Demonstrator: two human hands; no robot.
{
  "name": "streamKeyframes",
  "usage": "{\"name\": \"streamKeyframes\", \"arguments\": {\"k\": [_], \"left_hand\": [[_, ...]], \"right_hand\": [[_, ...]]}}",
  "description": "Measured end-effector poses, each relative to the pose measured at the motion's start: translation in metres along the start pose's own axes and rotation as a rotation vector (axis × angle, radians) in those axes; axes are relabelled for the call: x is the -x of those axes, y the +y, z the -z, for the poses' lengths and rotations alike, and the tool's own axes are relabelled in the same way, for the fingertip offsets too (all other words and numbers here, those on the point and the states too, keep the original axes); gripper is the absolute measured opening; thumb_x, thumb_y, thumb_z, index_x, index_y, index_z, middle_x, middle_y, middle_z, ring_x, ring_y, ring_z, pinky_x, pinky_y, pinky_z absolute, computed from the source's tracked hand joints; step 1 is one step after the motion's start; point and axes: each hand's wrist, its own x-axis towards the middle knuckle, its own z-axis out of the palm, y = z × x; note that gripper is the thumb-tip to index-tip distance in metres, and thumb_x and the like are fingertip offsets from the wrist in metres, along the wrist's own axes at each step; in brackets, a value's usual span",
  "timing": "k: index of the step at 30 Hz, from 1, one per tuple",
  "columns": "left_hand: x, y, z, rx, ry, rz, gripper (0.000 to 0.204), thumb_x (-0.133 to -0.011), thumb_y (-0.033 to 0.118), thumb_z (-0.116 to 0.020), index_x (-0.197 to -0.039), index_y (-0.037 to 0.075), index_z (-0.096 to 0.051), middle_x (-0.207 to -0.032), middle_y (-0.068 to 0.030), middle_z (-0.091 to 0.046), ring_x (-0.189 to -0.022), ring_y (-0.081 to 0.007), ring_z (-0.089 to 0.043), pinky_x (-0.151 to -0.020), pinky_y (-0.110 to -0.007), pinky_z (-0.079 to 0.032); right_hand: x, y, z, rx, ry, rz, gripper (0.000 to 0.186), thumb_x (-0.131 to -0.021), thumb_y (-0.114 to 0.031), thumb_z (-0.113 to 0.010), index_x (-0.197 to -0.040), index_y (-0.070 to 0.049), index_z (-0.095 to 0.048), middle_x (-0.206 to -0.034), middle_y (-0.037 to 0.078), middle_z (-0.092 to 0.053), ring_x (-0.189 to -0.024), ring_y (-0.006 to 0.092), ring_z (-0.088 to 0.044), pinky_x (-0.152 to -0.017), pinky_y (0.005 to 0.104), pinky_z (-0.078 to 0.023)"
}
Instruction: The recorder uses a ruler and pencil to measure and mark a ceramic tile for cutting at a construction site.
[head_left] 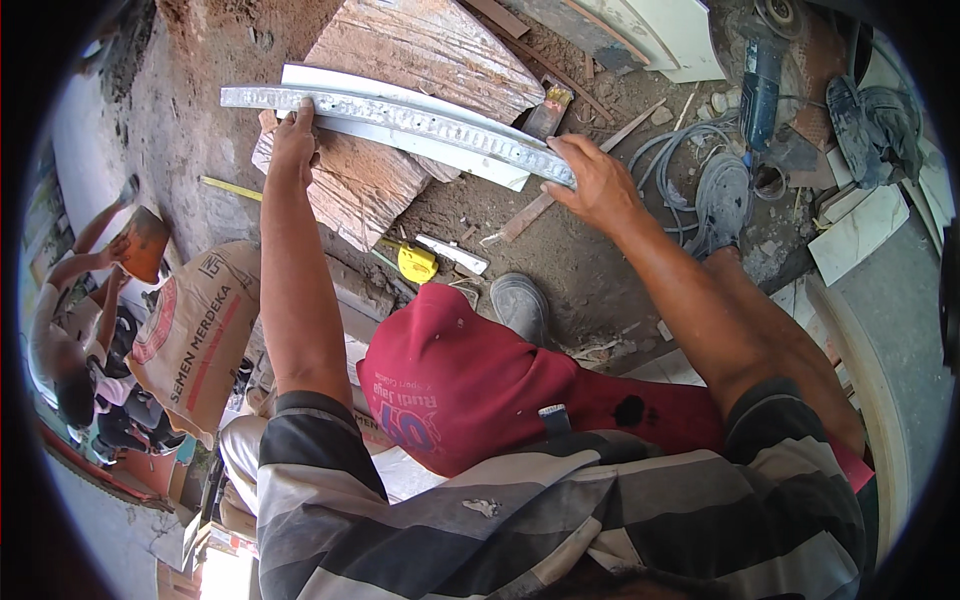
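Observation:
My left hand (298,135) is closed on the long pale grey perforated strip (420,128) near its left end, thumb on its face. My right hand (592,178) grips the strip’s right end with curled fingers. Behind the strip is a white flat piece (360,133), over rough pinkish slabs (420,50) on the dirt. A yellow tape measure (417,264) lies just beyond my red-clad knee (465,370), beside a small white offcut (451,254). A putty knife or similar flat tool (548,110) rests behind my right hand.
At the right are an angle grinder (760,95), coiled hose or cable (668,170), grey gloves or cloth (870,130) and tile pieces (855,235). At the left stands a paper cement sack (195,340); beyond it another person (70,330) holds an orange bucket (143,245).

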Motion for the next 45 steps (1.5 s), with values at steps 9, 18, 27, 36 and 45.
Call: {"name": "streamKeyframes", "arguments": {"k": [9,18,27,36,45], "left_hand": [[0.001,0.001,-0.008,0.032,0.043,-0.043,0.037,-0.099,0.05,-0.052,-0.098,0.013,-0.056,-0.071,0.004,-0.046,-0.053,-0.0077,-0.04,-0.045,-0.026,-0.03],[-0.01,-0.01,-0.011,0.046,0.093,-0.113,0.041,-0.099,0.047,-0.052,-0.105,0.008,-0.061,-0.07,0.0028,-0.048,-0.054,-0.0086,-0.042,-0.045,-0.028,-0.031],[-0.004,-0.008,-0.008,0.017,0.122,-0.127,0.05,-0.099,0.046,-0.053,-0.12,0.002,-0.06,-0.072,0.0009,-0.05,-0.055,-0.0099,-0.043,-0.046,-0.028,-0.034],[-0.003,-0.015,-0.005,0.142,0.05,-0.136,0.045,-0.1,0.045,-0.053,-0.114,0.003,-0.061,-0.075,0.0011,-0.052,-0.055,-0.0102,-0.044,-0.047,-0.028,-0.04],[-0.012,-0.022,-0.007,0.21,0.044,-0.162,0.043,-0.1,0.046,-0.054,-0.11,0.005,-0.062,-0.082,0.0018,-0.053,-0.069,-0.0115,-0.051,-0.061,-0.029,-0.048]], "right_hand": [[-0.008,-0.001,-0.002,0.116,-0.012,-0.003,0.062,-0.094,-0.046,-0.057,-0.13,0.003,-0.053,-0.124,0.022,-0.057,-0.11,0.0403,-0.059,-0.094,0.0486,-0.048],[-0.042,-0.038,-0.008,0.121,0.09,0.139,0.058,-0.087,-0.037,-0.068,-0.129,0.0,-0.055,-0.124,0.022,-0.054,-0.115,0.0392,-0.054,-0.097,0.0498,-0.044],[-0.051,-0.062,-0.033,0.166,0.122,0.225,0.064,-0.077,-0.027,-0.079,-0.131,-0.004,-0.053,-0.127,0.015,-0.049,-0.117,0.0339,-0.049,-0.099,0.0456,-0.043],[-0.058,-0.058,-0.048,0.198,0.155,0.211,0.056,-0.081,-0.02,-0.075,-0.13,-0.004,-0.053,-0.122,0.01,-0.053,-0.115,0.03,-0.05,-0.099,0.0424,-0.043],[-0.059,-0.057,-0.048,0.21,0.201,0.223,0.056,-0.079,-0.021,-0.076,-0.128,-0.006,-0.054,-0.121,0.008,-0.053,-0.113,0.0283,-0.049,-0.098,0.0412,-0.043]]}}
